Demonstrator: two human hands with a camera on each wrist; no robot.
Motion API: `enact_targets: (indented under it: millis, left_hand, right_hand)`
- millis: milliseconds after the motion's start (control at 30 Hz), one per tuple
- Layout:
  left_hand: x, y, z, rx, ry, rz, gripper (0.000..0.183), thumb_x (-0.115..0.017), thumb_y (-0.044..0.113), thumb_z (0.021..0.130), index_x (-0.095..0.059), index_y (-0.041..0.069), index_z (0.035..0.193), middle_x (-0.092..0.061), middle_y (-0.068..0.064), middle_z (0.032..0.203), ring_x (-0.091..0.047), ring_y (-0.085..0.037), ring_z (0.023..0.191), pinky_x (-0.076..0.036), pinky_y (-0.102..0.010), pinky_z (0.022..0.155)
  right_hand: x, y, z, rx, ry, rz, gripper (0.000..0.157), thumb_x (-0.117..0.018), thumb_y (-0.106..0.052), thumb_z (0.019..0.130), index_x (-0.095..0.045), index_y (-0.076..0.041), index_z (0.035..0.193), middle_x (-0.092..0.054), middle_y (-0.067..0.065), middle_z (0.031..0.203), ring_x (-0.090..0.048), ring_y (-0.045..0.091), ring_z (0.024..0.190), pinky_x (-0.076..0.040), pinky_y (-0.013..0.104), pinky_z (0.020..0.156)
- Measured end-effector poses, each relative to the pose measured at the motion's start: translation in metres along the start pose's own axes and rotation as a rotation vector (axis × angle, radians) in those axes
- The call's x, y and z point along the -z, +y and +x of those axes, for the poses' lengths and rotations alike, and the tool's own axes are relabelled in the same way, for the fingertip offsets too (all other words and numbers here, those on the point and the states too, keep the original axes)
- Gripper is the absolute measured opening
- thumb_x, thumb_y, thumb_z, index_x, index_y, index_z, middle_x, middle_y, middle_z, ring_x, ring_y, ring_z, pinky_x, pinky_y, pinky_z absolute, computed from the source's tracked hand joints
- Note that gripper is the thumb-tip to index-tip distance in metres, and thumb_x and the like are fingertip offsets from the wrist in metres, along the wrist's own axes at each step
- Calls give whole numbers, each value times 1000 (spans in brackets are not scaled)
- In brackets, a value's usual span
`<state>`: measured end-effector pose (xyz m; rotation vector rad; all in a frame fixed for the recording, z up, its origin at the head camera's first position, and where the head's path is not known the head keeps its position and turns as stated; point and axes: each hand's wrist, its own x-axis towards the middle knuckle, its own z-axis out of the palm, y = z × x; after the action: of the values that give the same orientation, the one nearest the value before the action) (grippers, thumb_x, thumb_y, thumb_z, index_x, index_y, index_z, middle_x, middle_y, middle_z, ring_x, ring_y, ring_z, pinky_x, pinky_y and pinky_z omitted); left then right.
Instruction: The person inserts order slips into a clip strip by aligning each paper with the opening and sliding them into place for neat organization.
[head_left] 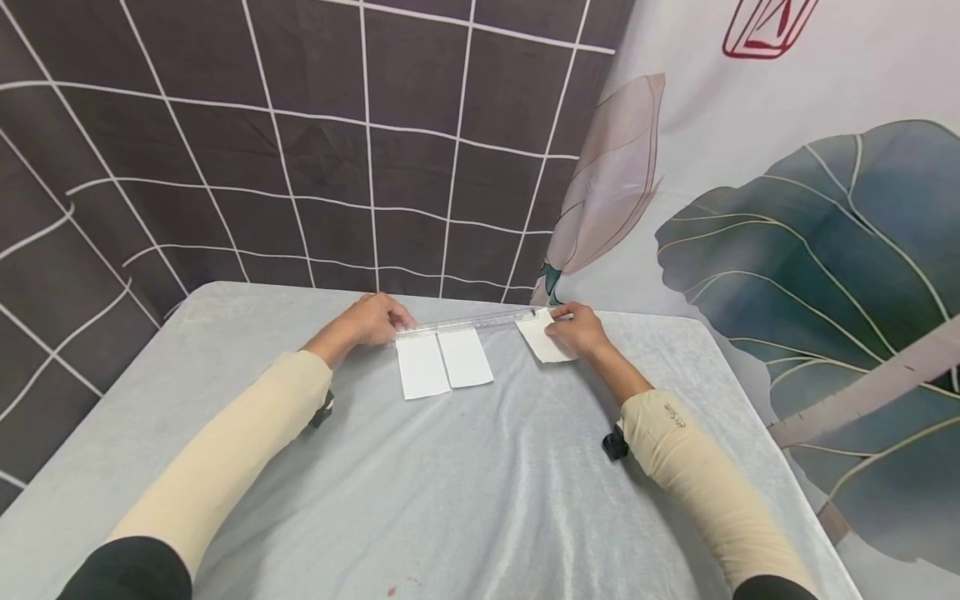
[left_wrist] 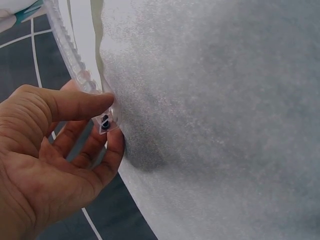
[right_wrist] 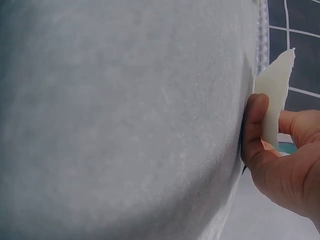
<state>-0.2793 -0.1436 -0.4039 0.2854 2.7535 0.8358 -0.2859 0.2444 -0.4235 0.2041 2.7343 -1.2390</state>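
Near the table's back edge, my left hand [head_left: 375,319] pinches the left end of a long clear plastic strip [head_left: 480,319]. Ridges along the strip [left_wrist: 70,50] and a small dark piece at its end [left_wrist: 105,121] show in the left wrist view. Two white paper cards [head_left: 422,368] [head_left: 466,358] lie side by side, their top edges at the strip's left half. My right hand [head_left: 581,331] pinches a third, creamier paper card [head_left: 538,340] by its right side, at the strip's right end. In the right wrist view this card [right_wrist: 278,80] stands tilted between thumb and fingers.
A pale grey cloth [head_left: 465,483] with soft creases covers the table. Behind it hangs a dark curtain with a white grid [head_left: 315,158], and at the right a white curtain with a large leaf print [head_left: 810,242].
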Motion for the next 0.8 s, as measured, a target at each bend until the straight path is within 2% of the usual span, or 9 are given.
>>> enact_targets:
  millis: [133,333,600,800]
  left_hand:
    - [0,0,1,4,-7,-2,58,-62,-13,76,-87,11,122,-79,-15,117,-64,-25,99,-47,-27,72]
    - [1,1,0,3,-14,-4,57,-60,-13,77,-87,10,122,-79,-15,117,-64,-25,99,-47,-26,70]
    - [1,3,-3,4,-4,-6,56,-59,-13,79,-87,9,122,-79,-15,116,-64,-24,99,-47,-26,72]
    - [0,5,-5,14,1,-39,53,-59,-14,81,-87,8,122,-79,-15,112,-63,-24,96,-48,-27,74]
  right_hand:
    - [-2,2,4,7,18,-3,45,-72,-17,95,-69,2,135,-67,28,145,-61,34,121,-48,48,117]
    - [-3,-1,-1,7,1,2,48,-70,-16,97,-66,4,141,-63,30,154,-59,39,132,-44,51,124]
    - [-4,-5,-4,10,-10,24,48,-71,-15,99,-65,5,142,-60,30,157,-58,38,132,-44,51,124]
    - [-7,-4,-4,41,-4,44,48,-72,-14,97,-67,7,139,-62,31,154,-59,36,126,-47,45,116]
